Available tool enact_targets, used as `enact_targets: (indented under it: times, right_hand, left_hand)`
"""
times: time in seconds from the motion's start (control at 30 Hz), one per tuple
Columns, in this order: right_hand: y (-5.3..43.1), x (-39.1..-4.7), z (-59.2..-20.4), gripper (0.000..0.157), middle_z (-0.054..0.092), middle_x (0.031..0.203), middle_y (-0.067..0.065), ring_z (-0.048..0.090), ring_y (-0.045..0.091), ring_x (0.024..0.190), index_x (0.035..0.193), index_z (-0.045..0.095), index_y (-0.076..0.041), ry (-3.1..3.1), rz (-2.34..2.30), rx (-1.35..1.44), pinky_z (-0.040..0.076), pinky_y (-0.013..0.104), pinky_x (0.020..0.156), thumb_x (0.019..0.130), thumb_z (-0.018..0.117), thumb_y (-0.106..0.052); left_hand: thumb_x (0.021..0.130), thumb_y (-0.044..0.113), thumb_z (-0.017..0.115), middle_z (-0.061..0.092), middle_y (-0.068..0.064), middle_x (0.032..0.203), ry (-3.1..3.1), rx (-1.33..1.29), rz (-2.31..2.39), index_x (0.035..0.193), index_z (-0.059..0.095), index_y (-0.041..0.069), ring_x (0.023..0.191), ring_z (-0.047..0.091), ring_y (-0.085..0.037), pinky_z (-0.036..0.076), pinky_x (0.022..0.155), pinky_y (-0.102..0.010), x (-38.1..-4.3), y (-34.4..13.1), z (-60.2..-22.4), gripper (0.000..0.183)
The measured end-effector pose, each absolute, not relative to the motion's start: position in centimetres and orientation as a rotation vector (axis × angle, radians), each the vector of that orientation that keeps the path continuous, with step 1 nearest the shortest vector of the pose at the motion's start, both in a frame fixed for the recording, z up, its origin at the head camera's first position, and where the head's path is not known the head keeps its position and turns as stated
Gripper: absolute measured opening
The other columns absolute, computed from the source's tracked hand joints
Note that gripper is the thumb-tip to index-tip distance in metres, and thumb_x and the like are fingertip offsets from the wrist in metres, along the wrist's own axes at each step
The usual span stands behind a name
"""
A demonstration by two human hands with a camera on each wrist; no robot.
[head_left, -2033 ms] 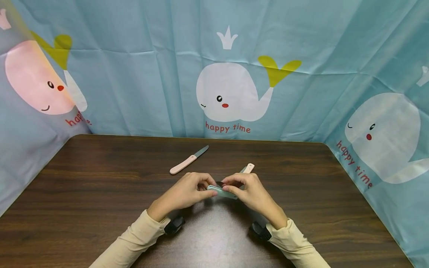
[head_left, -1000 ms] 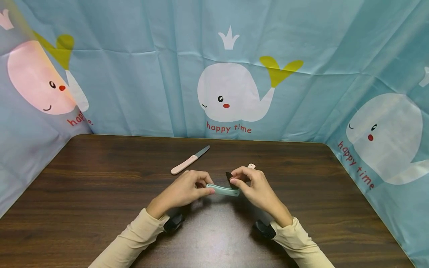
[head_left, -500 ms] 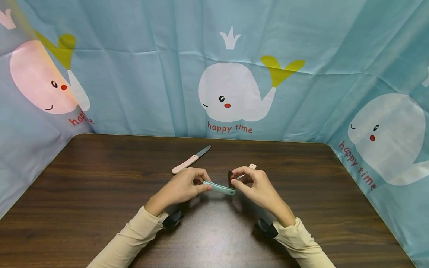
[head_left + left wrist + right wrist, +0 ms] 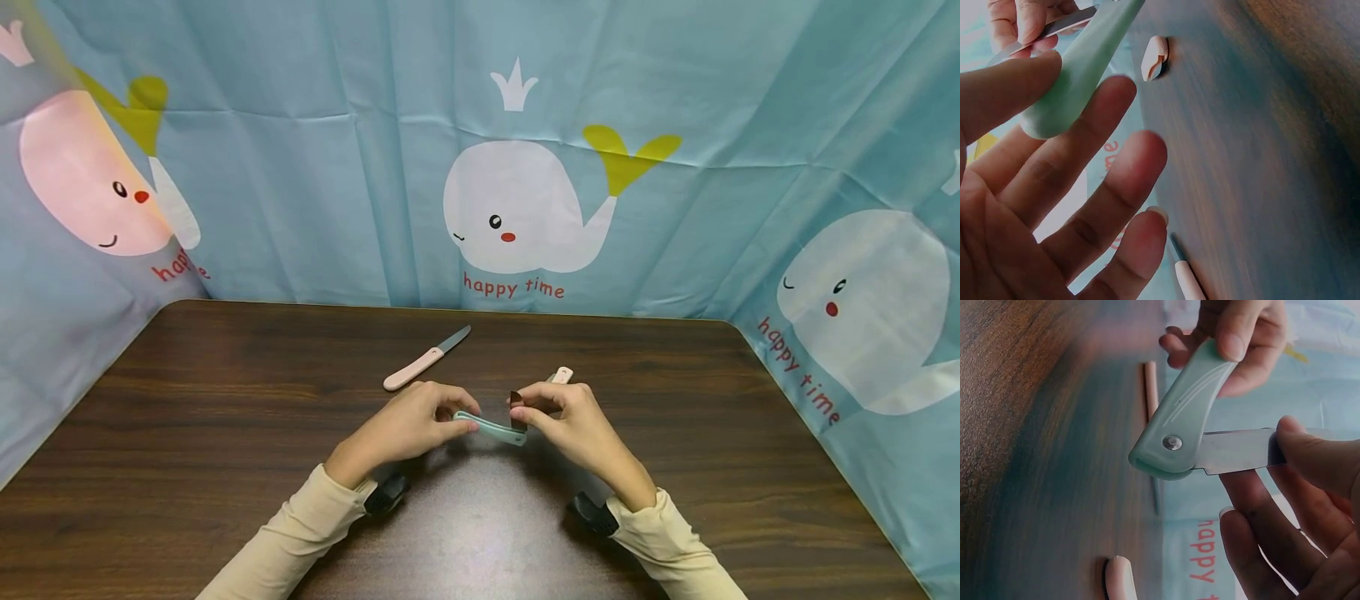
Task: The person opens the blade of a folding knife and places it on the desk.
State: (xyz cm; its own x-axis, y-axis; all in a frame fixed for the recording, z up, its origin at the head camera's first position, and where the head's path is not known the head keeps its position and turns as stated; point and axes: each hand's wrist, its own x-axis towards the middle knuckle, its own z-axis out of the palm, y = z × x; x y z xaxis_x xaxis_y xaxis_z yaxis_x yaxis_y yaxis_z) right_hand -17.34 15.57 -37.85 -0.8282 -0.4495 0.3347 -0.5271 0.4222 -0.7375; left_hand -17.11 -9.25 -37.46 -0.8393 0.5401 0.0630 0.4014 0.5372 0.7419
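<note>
Hands: both are on one green folding knife (image 4: pixel 489 427), a small gap between their fingertips.
Left hand (image 4: pixel 411 425): pinching the rounded tail of the mint handle (image 4: pixel 1184 411), thumb on one side and fingers on the other; the outer fingers reach past it, free.
Right hand (image 4: pixel 564 414): clamped on the blade (image 4: pixel 1235 451), thumb and fingertips toward its tip end.
Green knife: held up over the bench (image 4: pixel 225 417), the handle running between the two hands, blade swung partway out and standing at a steep angle to it. I can make out a round metal rivet (image 4: pixel 1172 442) at the pivot and pale curved lines along the handle's side.
Pink knife (image 4: pixel 413 368): lying on the bench beyond the left hand, unfolded, its blade slanting away to the right.
Cream-handled knife (image 4: pixel 562 376): beyond the right hand, which covers most of it; only the handle's end and a sliver of blade show to me.
Wrists: a black device (image 4: pixel 386 493) on the left, another (image 4: pixel 594 514) on the right, just below cream sleeves (image 4: pixel 292 533).
Backdrop: blue curtain (image 4: pixel 300 208) with whales and "happy time".
</note>
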Motion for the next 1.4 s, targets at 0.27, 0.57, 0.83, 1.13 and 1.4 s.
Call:
enact_targets:
  times: [0.27,0.57,0.83,1.13,1.4]
  right_hand:
    - [15.4,-17.2,-37.8,0.013,0.077,0.09,0.004,0.068,0.002,0.078,0.098,0.076,-0.002,-2.593,1.391,0.879,0.057,0.023,0.07,0.088,0.075,-0.01]
    - [15.4,-17.2,-37.6,0.011,0.077,0.089,0.002,0.067,0.0,0.077,0.096,0.076,-0.003,-2.572,1.363,0.886,0.057,0.024,0.069,0.088,0.075,-0.009]
    - [15.5,-17.2,-37.4,0.008,0.076,0.087,0.002,0.066,0.003,0.073,0.095,0.076,-0.005,-2.523,1.345,0.865,0.056,0.024,0.066,0.087,0.075,-0.007]
    - [16.0,-17.4,-36.9,0.009,0.075,0.086,0.006,0.072,0.014,0.067,0.095,0.072,-0.005,-2.455,1.418,0.804,0.058,0.029,0.065,0.086,0.075,-0.006]
    - [16.7,-17.6,-36.7,0.007,0.075,0.084,0.009,0.068,0.0,0.071,0.094,0.071,-0.005,-2.401,1.465,0.754,0.055,0.021,0.068,0.087,0.074,-0.005]
  left_hand:
    - [0.092,0.024,0.071,0.071,-0.001,0.073,2.574,0.825,1.164,0.106,0.076,0.012,0.053,0.043,-0.001,0.036,0.051,-0.019,-17.0,-9.1,-37.4,0.019]
    - [0.094,0.022,0.069,0.073,0.001,0.078,2.579,0.862,1.173,0.101,0.078,0.013,0.055,0.042,0.0,0.037,0.054,-0.018,-17.0,-9.1,-37.5,0.014]
    - [0.094,0.021,0.069,0.074,-0.002,0.08,2.557,0.893,1.257,0.1,0.077,0.013,0.057,0.043,0.001,0.037,0.054,-0.017,-17.2,-9.2,-37.4,0.013]
    - [0.093,0.023,0.07,0.067,-0.001,0.073,2.552,0.806,1.319,0.104,0.077,0.017,0.057,0.04,0.0,0.035,0.054,-0.017,-17.3,-9.7,-37.0,0.014]
    - [0.092,0.023,0.071,0.061,0.005,0.069,2.57,0.786,1.39,0.106,0.077,0.019,0.063,0.044,0.0,0.034,0.053,-0.018,-17.6,-10.3,-36.7,0.015]
